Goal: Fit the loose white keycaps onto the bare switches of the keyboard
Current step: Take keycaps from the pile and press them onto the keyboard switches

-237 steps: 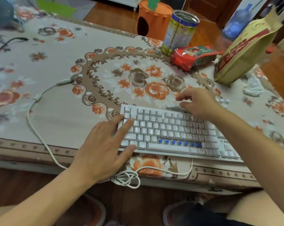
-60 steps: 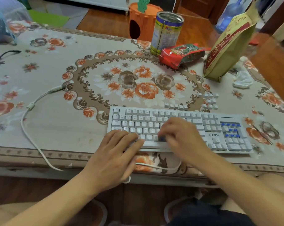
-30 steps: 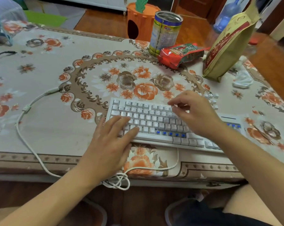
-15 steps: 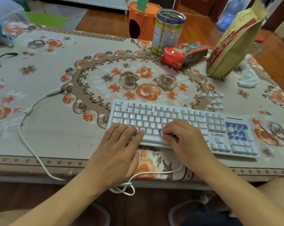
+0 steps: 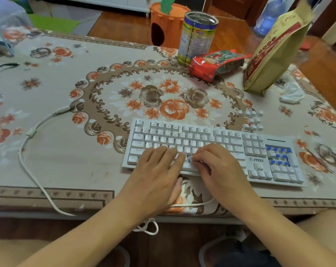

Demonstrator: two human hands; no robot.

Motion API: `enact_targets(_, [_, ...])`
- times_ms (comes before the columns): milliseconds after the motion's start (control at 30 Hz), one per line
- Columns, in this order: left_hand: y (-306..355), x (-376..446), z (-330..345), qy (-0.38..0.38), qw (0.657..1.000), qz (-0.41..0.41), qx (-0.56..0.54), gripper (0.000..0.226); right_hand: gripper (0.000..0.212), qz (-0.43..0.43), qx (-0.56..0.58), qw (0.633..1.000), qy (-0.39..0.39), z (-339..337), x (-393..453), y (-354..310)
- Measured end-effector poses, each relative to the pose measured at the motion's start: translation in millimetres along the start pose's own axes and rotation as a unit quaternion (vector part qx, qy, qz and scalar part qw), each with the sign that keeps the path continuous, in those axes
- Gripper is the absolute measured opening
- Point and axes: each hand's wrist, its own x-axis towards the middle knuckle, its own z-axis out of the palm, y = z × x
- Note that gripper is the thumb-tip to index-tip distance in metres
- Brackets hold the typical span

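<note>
The white keyboard (image 5: 256, 160) lies near the table's front edge. Most of its switches carry caps. Several bare blue switches (image 5: 278, 155) show in the number pad at its right end. A cluster of loose white keycaps (image 5: 251, 120) sits on the cloth just behind the keyboard's right part. My left hand (image 5: 157, 175) rests flat on the lower left keys with its fingers straight. My right hand (image 5: 215, 166) has curled fingers, its tips pinching a small white keycap down at the lowest letter row. The cap is mostly hidden under them.
A metal can (image 5: 197, 38), a red snack packet (image 5: 215, 63) and a tall yellow paper bag (image 5: 273, 53) stand behind the keyboard. Crumpled white tissue (image 5: 291, 93) lies at the right. The white cable (image 5: 28, 139) loops left and hangs over the front edge.
My right hand went back behind the keyboard a second ago, then returned to the lowest letter row. Since half a second ago both hands have barely moved, and only the view shifted slightly.
</note>
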Motion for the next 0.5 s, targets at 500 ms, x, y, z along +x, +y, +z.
enact_targets(500, [-12.6,9.3,-10.0,-0.048,0.991,-0.121,-0.012,0.065,0.006,0.024,0.008,1.0,-0.018,-1.4,1.0,0.7])
